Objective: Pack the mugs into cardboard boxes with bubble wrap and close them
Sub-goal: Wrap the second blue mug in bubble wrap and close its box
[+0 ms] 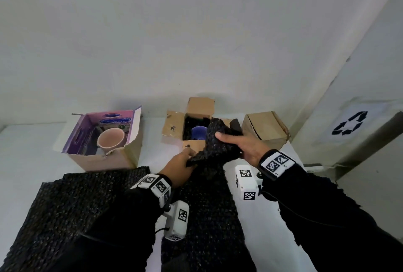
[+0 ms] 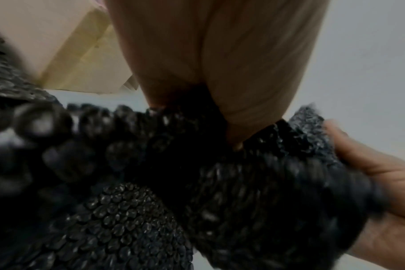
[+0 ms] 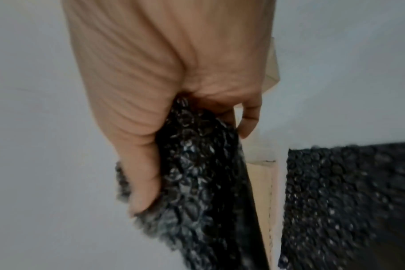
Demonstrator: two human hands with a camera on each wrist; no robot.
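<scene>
**Hands full of black bubble wrap over the middle box**

Hands first: the left hand (image 1: pixel 180 168) pinches the near edge of a bunched piece of black bubble wrap (image 1: pixel 214 147), and the right hand (image 1: pixel 242 144) is curled round its far side, thumb on top. They hold it just in front of the open cardboard box (image 1: pixel 174 128) with the blue mug (image 1: pixel 198 133) inside, already lined with dark wrap.

The wrap looks light and floppy, so I'd grab it by the edges and stuff it in loosely. The mugs are probably fragile, so no hard pushing.

Further out on the desk (image 1: pixel 28 151): a pink mug (image 1: pixel 110 140) in the purple box (image 1: pixel 102 138), a closed box (image 1: pixel 267 130) on the right, and more wrap sheets (image 1: pixel 72 202) near me.

Both wrist views are blurry, and most of the blue mug is hidden.
</scene>
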